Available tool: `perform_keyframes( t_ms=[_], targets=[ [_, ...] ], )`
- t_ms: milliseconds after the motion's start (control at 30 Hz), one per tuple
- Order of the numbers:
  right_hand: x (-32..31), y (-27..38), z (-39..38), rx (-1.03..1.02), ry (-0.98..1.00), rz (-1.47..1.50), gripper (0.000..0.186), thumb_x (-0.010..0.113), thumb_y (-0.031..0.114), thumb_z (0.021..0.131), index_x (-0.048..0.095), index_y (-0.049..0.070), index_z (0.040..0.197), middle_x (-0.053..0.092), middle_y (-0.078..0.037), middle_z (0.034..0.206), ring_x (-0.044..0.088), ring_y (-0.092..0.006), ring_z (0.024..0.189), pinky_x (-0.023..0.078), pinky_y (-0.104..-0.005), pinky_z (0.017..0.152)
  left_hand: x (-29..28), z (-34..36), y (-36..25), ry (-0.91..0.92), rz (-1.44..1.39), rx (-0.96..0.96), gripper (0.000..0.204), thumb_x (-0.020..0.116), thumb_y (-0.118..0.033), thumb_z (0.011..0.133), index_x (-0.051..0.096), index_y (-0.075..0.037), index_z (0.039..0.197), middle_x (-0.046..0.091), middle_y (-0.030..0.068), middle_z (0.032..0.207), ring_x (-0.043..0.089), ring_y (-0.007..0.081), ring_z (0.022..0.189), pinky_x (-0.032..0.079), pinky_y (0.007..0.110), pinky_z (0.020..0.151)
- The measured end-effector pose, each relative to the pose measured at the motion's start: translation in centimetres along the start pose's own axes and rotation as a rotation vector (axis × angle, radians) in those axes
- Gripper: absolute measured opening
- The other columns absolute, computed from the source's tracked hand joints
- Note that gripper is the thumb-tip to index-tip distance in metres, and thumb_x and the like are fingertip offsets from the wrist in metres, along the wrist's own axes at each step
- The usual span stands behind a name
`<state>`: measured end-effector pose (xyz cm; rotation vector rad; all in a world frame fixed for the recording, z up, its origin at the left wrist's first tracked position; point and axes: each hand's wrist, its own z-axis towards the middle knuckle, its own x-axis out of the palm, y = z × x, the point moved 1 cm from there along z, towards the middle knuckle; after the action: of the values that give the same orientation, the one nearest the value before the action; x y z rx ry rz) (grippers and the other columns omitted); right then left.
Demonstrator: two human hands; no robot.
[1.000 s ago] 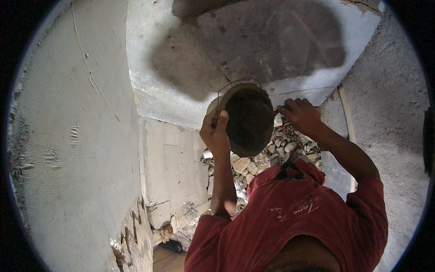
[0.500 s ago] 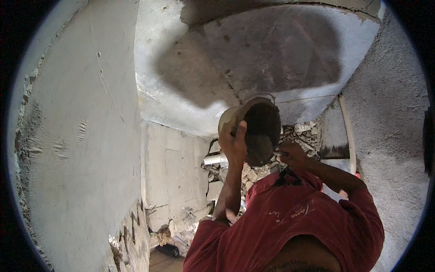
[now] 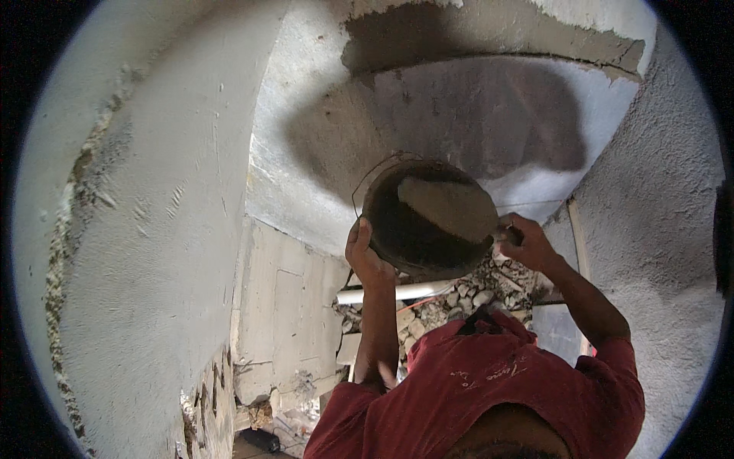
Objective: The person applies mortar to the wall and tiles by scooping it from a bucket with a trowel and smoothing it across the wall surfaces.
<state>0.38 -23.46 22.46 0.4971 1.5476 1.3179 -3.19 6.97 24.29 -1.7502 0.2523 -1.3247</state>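
A dark, round bucket (image 3: 382, 229) with a thin wire handle is held up in front of my chest, its mouth tipped toward me. Grey wet-looking mortar (image 3: 451, 206) lies inside it, on the far right side. My left hand (image 3: 369, 256) grips the bucket's left edge, thumb up along the rim. At the right edge of the bucket, my right hand (image 3: 527, 242) is closed with bent fingers; a dark bit shows at its fingertips, but what it holds is hidden.
Ahead stands a pale wall (image 3: 306, 153) with a darker damp patch and shadow. A rough grey wall (image 3: 657, 229) rises on the right, a smoother plastered one (image 3: 168, 252) on the left. Below lie broken stones (image 3: 478, 298) and a white pipe (image 3: 413, 291).
The bucket has turned so its mouth faces me more fully, and its wire handle has swung left. My left hand has shifted left; my right hand has risen and moved right.
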Motion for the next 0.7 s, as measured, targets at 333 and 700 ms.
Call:
perform_keyframes(
  t_ms=[333, 700],
  targets=[
    [-9.3, 10.8, 9.7, -0.144, -0.238, -0.507, 0.055, 0.077, 0.016, 0.076, 0.052, 0.001, 0.122, 0.058, -0.014, 0.114, 0.057, -0.0208, 0.100, 0.049, -0.0334, 0.084, 0.1, 0.5, -0.6, -0.060, 0.040, 0.069, 0.028, 0.059, -0.012, 0.091, 0.058, 0.009, 0.109, 0.065, 0.0159, 0.102, 0.063, 0.0236, 0.092, 0.051, 0.034, 0.084],
    [-16.5, 18.4, 16.1, -0.444, -0.111, -1.015, 0.041, 0.066, 0.018, 0.080, 0.060, -0.002, 0.116, 0.064, -0.022, 0.094, 0.065, -0.0278, 0.085, 0.050, -0.0360, 0.078, -1.4, -0.9, 0.9, -0.096, 0.077, 0.017, 0.023, 0.060, -0.011, 0.091, 0.061, 0.007, 0.105, 0.065, 0.0134, 0.100, 0.063, 0.0216, 0.088, 0.051, 0.033, 0.081]
  ],
)
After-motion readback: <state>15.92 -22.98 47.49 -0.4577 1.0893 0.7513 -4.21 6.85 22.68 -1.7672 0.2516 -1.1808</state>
